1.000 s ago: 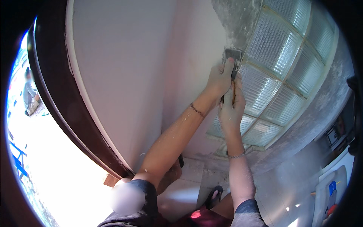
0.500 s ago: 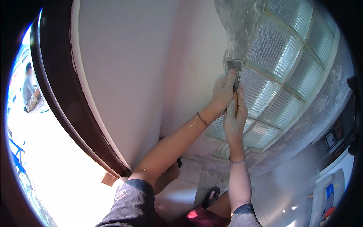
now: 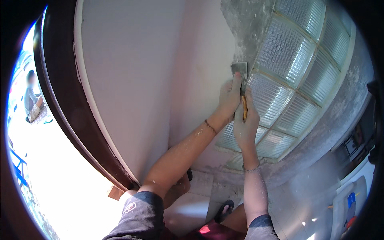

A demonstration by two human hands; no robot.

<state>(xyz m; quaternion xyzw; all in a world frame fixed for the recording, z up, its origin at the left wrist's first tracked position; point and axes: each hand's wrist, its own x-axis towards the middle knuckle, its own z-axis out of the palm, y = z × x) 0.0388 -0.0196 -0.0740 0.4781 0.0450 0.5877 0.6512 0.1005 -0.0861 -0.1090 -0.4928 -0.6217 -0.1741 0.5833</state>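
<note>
Both my hands are on a scraper [image 3: 240, 69] with a flat metal blade and a yellowish handle. My left hand [image 3: 230, 96] grips it near the blade, its thumb pressed on the metal. My right hand [image 3: 247, 122] is closed round the handle [image 3: 245, 109], just below the left. The blade lies against the wall at the lower end of a rough grey patch [image 3: 251, 30], where the pale painted wall [image 3: 204, 48] meets the glass blocks [image 3: 286, 52]. Part of the handle is hidden by my fingers.
A dark door frame [image 3: 60, 80] curves down the left side, with bright outdoors beyond it. A person [image 3: 32, 98] sits out there. At the lower right, a light-coloured surface [image 3: 340, 212] holds blue and red things. My sandalled foot [image 3: 225, 210] rests on the tiled floor.
The scraper and both hands have shifted slightly left in the picture. The handle shows more between my hands. My grip stays the same.
</note>
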